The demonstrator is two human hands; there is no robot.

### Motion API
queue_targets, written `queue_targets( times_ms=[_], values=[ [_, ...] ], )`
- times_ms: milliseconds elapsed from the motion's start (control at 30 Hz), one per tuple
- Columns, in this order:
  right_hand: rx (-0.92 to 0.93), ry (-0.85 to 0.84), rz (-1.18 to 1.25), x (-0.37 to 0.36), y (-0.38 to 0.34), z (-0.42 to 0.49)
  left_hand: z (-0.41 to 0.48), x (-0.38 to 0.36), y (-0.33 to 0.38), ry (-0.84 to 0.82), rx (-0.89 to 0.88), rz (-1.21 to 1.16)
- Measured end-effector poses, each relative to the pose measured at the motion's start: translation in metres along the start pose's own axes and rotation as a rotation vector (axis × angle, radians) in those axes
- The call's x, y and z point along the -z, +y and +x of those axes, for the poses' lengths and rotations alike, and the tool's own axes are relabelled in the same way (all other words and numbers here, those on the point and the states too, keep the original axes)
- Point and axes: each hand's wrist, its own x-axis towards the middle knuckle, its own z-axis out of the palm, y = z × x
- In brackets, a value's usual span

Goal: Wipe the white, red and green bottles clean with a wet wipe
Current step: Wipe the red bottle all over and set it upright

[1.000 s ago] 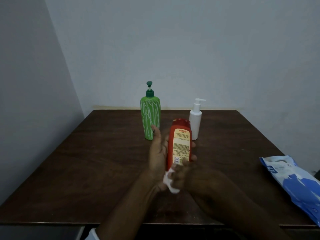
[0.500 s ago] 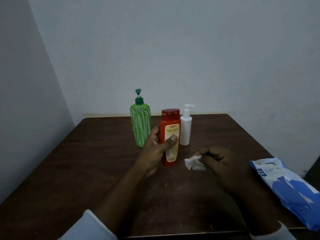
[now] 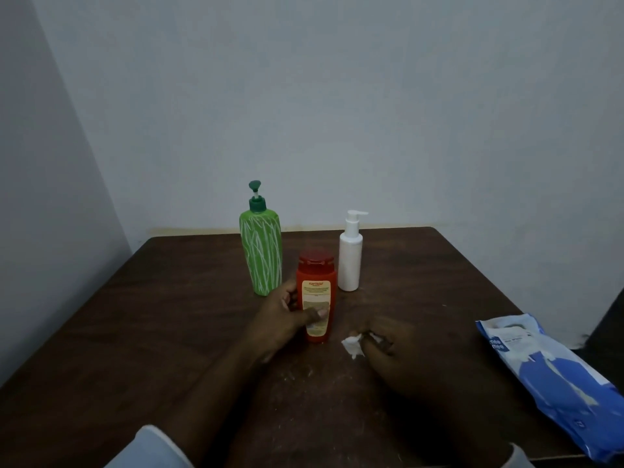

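Red bottle (image 3: pixel 316 298) upright on table (image 3: pixel 169 315), just before green bottle (image 3: pixel 261 251) and white bottle (image 3: pixel 350 261) | left hand (image 3: pixel 287 319) wraps its lower body | right hand (image 3: pixel 395 342) pinches wet wipe (image 3: pixel 353 344) | risk: careless release may topple it onto neighbours

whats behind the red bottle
Behind the red bottle stand the green bottle, back-left, and the white bottle, back-right, both upright on the table. The bottle hides the table strip straight behind it and the fingertips of the left hand holding it.
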Motion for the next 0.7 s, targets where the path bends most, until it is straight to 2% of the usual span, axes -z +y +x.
queue_targets(
  times_ms=[167,400,533,700],
  values=[
    [0.061,0.014,-0.063,-0.001,-0.001,0.002,-0.004,0.005,-0.022,-0.026,-0.046,0.227],
    [0.393,0.118,-0.132,0.024,-0.016,0.026,0.003,0.009,-0.035,-0.028,-0.068,0.319],
    [0.453,0.208,-0.065,0.009,0.004,0.048,0.009,0.007,-0.034,0.023,-0.086,0.39],
    [0.378,0.214,-0.078,-0.004,0.021,0.046,0.022,0.005,-0.035,0.081,-0.054,0.397]
  ],
)
